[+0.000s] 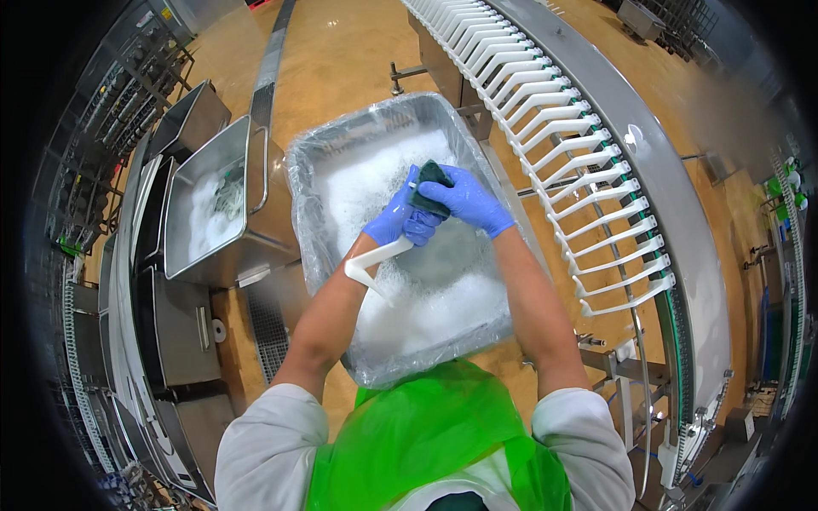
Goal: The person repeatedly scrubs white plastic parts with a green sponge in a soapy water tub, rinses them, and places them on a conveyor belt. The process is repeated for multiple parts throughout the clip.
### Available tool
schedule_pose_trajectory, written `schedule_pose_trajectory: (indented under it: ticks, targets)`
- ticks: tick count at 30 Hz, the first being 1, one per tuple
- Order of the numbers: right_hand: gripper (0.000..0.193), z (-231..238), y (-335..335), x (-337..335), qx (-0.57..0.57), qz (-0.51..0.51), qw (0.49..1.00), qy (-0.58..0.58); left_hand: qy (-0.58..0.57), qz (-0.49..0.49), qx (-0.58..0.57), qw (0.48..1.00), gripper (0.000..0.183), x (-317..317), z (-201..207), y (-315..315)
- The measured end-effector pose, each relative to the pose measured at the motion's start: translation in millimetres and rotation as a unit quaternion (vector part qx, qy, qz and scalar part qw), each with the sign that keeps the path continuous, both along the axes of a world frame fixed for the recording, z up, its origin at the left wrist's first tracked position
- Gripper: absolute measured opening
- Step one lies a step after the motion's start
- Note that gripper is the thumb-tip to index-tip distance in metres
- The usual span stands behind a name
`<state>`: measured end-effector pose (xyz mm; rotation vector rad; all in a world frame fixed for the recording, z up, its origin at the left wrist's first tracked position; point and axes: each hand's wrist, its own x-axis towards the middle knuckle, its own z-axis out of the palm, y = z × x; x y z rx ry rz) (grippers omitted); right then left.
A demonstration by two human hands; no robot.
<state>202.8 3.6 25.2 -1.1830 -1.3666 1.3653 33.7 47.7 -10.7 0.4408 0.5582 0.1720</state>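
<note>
My left hand (399, 218), in a blue glove, is closed around a bent white plastic arm (382, 255). Its angled end sticks out below the hand, over my left forearm. In my blue-gloved right hand (470, 201) is a dark green scouring pad (432, 192), pressed against the upper end of the white piece. Both hands meet over a grey tub (300, 192) lined with clear plastic. White suds (348, 175) and cloudy water fill it; what lies under the foam is hidden.
To the right curves a conveyor (588, 64) carrying a row of similar white arms (545, 114). A steel bin (256, 217) with foam and pale pieces inside stands at the left. Beside it are more steel containers (183, 328) and a floor drain grate (268, 336).
</note>
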Motion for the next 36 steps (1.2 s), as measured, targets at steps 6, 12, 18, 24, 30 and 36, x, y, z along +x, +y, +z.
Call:
schedule_pose_trajectory:
  ticks: [6,12,18,24,30,36]
  targets:
    - [0.032,-0.7,-0.8,-3.8,0.013,-0.019,0.998,-0.059,-0.019,-0.009,-0.009,1.0,0.072,4.5,-2.9,2.5]
    - [0.028,-9.7,6.5,12.3,-0.02,0.006,0.999,-0.025,-0.028,-0.047,-0.038,0.998,0.071,-2.7,-3.2,10.1]
    - [0.03,-50.9,16.6,7.3,0.117,-0.11,0.951,-0.265,0.1,0.015,0.107,0.989,0.069,-6.1,-11.6,18.3]
    - [0.033,-105.4,0.9,-14.0,0.019,0.091,0.774,-0.627,0.516,-0.118,0.608,0.591,0.069,-30.4,-112.2,30.3]
    - [0.034,-98.5,36.6,16.9,-0.001,0.004,0.915,-0.404,0.284,0.007,0.495,0.821,0.042,-8.1,-21.5,22.4]
    - [0.031,-12.4,12.7,4.9,-0.005,-0.125,0.972,0.198,0.163,0.191,0.457,0.853,0.029,-14.6,4.4,2.0]
